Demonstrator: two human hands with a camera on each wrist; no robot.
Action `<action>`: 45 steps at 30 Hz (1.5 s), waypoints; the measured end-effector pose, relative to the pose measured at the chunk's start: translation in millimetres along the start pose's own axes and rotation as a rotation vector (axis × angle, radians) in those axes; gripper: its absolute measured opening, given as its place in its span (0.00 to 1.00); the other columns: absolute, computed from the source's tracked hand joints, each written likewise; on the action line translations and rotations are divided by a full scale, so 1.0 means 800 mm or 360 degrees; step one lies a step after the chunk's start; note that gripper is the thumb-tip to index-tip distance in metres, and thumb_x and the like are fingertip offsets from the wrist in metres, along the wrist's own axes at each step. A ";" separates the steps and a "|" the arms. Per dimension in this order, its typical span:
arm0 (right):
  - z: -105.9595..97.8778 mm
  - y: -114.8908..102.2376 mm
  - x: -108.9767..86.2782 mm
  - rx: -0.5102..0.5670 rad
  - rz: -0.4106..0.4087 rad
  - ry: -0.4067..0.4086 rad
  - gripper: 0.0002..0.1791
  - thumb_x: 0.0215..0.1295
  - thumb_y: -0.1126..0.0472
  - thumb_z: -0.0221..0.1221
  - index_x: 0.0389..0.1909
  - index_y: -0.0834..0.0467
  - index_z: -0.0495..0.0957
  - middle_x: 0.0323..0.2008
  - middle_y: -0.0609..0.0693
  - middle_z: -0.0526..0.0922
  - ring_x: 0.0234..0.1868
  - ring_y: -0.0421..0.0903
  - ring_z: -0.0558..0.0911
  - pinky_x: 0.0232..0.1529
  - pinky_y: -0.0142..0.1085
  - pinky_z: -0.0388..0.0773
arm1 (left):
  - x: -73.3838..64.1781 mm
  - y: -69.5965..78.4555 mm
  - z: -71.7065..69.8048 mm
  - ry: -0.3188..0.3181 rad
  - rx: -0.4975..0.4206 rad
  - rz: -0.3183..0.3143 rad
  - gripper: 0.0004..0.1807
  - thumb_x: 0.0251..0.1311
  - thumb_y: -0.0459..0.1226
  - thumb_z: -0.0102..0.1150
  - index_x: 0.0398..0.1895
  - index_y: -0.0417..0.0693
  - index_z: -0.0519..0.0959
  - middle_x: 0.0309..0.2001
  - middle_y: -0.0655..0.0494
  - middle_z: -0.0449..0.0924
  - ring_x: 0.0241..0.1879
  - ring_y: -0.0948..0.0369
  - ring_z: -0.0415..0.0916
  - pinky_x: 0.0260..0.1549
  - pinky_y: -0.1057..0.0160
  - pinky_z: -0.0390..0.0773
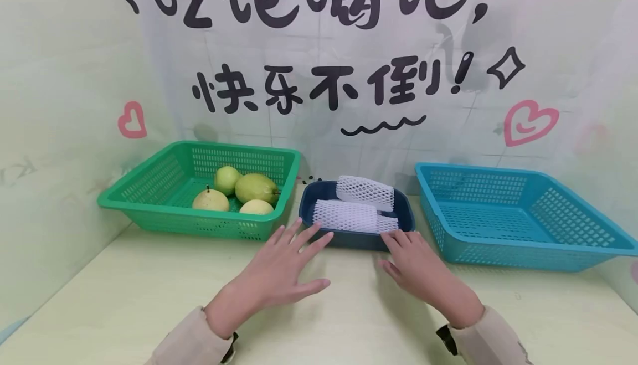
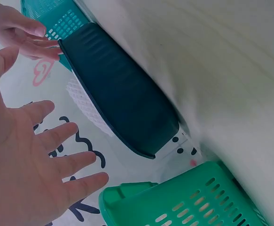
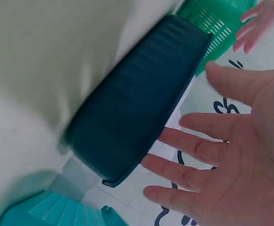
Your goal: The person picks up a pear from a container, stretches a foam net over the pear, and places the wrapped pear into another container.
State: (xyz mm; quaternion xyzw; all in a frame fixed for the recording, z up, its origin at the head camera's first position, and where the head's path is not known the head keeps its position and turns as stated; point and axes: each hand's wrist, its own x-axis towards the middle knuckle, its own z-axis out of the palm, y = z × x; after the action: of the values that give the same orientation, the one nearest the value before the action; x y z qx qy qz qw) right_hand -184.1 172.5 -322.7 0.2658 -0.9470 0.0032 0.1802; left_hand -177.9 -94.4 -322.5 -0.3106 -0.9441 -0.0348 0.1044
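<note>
A dark blue plastic bin (image 1: 356, 239) stands at the back middle of the table. Two white foam net sleeves, one at the back (image 1: 365, 190) and one at the front (image 1: 344, 215), lie inside it; what they wrap is hidden. My left hand (image 1: 281, 271) hovers by the bin's front left corner, fingers spread and straight, holding nothing. At the front right, my right hand (image 1: 418, 268) has its fingertips right at the rim. In the right wrist view its fingers are extended and the palm (image 3: 240, 160) is bare.
On the left, a green basket (image 1: 184, 224) carries several fruits, among them a pale yellow pear (image 1: 211, 200) and an oblong green fruit (image 1: 256, 189). A blue basket (image 1: 503, 252) is at the right. Behind them rises a wall sheet (image 1: 309, 127) printed with characters.
</note>
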 end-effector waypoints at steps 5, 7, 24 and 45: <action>-0.009 -0.005 0.019 -0.0055 0.0118 -0.0133 0.18 0.61 0.58 0.60 0.48 0.65 0.78 0.37 0.56 0.76 0.33 0.51 0.70 0.36 0.41 0.72 | 0.000 -0.004 -0.001 -0.0011 -0.0043 -0.0017 0.38 0.60 0.65 0.39 0.72 0.64 0.51 0.73 0.54 0.51 0.71 0.45 0.45 0.65 0.42 0.52; -0.011 -0.006 0.026 -0.0070 0.0159 -0.0172 0.14 0.61 0.59 0.59 0.44 0.63 0.80 0.33 0.55 0.76 0.29 0.50 0.69 0.30 0.39 0.70 | 0.001 -0.005 -0.002 -0.0011 -0.0055 -0.0028 0.38 0.61 0.65 0.39 0.72 0.64 0.51 0.73 0.54 0.51 0.71 0.45 0.45 0.66 0.42 0.52; -0.004 0.007 0.051 0.0197 0.0344 -0.0140 0.10 0.57 0.74 0.56 0.35 0.63 0.84 0.33 0.57 0.82 0.38 0.53 0.81 0.37 0.43 0.79 | 0.005 -0.010 -0.017 0.0085 -0.0052 -0.0032 0.37 0.62 0.63 0.40 0.72 0.61 0.53 0.73 0.55 0.50 0.71 0.45 0.45 0.65 0.43 0.54; 0.008 0.012 0.053 0.0227 0.0370 -0.0119 0.09 0.55 0.74 0.58 0.34 0.60 0.83 0.32 0.53 0.82 0.37 0.50 0.80 0.36 0.41 0.79 | 0.036 -0.032 -0.084 0.0277 -0.0157 -0.0179 0.39 0.58 0.61 0.50 0.71 0.61 0.55 0.69 0.53 0.59 0.67 0.48 0.58 0.59 0.44 0.64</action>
State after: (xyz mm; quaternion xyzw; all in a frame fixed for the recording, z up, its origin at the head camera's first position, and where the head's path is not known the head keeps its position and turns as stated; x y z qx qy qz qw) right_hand -224.6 159.1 -313.6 0.1663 -0.9749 0.0813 0.1238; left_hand -204.0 -107.4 -250.9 -0.2576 -0.9446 -0.1139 0.1686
